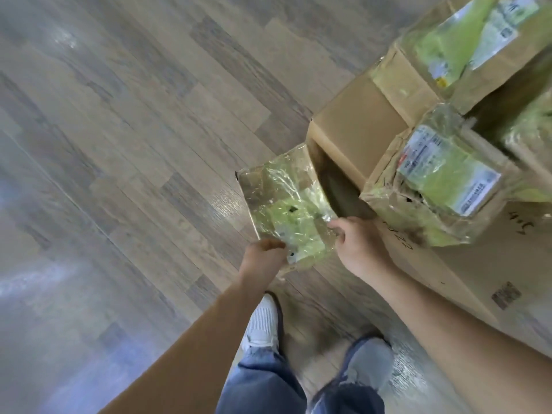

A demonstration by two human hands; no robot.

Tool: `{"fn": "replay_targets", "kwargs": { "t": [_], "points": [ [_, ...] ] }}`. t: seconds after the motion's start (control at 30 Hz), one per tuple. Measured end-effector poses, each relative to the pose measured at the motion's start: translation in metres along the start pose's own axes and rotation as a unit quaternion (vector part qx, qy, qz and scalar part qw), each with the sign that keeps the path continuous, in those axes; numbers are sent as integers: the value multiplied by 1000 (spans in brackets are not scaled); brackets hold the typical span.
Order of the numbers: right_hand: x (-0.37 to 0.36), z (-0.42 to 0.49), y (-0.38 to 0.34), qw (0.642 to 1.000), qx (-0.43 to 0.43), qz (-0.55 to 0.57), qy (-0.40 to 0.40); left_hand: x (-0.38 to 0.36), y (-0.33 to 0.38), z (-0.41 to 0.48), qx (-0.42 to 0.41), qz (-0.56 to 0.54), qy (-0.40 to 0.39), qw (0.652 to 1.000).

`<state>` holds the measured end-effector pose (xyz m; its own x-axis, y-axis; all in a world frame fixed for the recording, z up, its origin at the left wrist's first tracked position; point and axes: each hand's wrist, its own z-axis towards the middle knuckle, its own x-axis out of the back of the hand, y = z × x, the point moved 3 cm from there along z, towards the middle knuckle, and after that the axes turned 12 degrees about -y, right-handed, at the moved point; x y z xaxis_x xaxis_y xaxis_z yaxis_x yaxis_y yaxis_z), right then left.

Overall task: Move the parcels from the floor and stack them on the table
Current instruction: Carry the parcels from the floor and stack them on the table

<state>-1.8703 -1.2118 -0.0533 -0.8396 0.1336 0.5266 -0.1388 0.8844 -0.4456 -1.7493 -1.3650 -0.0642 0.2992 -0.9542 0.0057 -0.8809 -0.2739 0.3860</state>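
A flat cardboard parcel (288, 204) wrapped in shiny clear tape with green patches lies on the wooden floor in the middle of the view. My left hand (263, 258) grips its near left corner. My right hand (358, 243) pinches its near right edge. To the right, a taped parcel with a white label (442, 177) rests on a large brown box (478, 273). Another labelled parcel (466, 46) sits further back at the top right. A plain brown box (355, 135) stands behind the flat parcel. No table is in view.
Grey-brown laminate floor (134, 144) stretches to the left and back. My feet in white shoes (264, 321) and blue jeans stand just below the flat parcel. Stacked boxes crowd the right side.
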Motion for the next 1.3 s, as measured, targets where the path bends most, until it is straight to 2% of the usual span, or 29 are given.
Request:
{"fn": "replay_targets", "kwargs": {
  "t": [0.1,0.2,0.33,0.43,0.57,0.7,0.93,1.07,1.2,1.3],
  "points": [
    [38,-43,-53,998,20,65,15,30,31,-73,-61,-18,74,995],
    [106,-106,-114,989,32,137,37,53,86,-176,-118,3,98,988],
    [219,-210,-180,978,44,180,97,49,167,-317,-186,91,37,978],
    [301,-291,-206,960,49,212,176,20,221,-403,-258,155,-15,954],
    [383,-398,-212,935,56,227,267,-32,288,-493,-384,203,10,901],
    [446,-508,-186,889,56,269,367,-103,338,-570,-486,241,-3,840],
    [518,-701,-73,821,59,273,498,-280,364,-683,-591,277,-108,750],
    [525,-799,11,786,84,317,525,-384,358,-735,-635,278,-143,707],
    [532,-874,85,780,99,350,510,-476,355,-780,-664,279,-171,672],
    [539,-910,120,776,117,355,508,-522,352,-806,-682,299,-159,648]
  ]
}}
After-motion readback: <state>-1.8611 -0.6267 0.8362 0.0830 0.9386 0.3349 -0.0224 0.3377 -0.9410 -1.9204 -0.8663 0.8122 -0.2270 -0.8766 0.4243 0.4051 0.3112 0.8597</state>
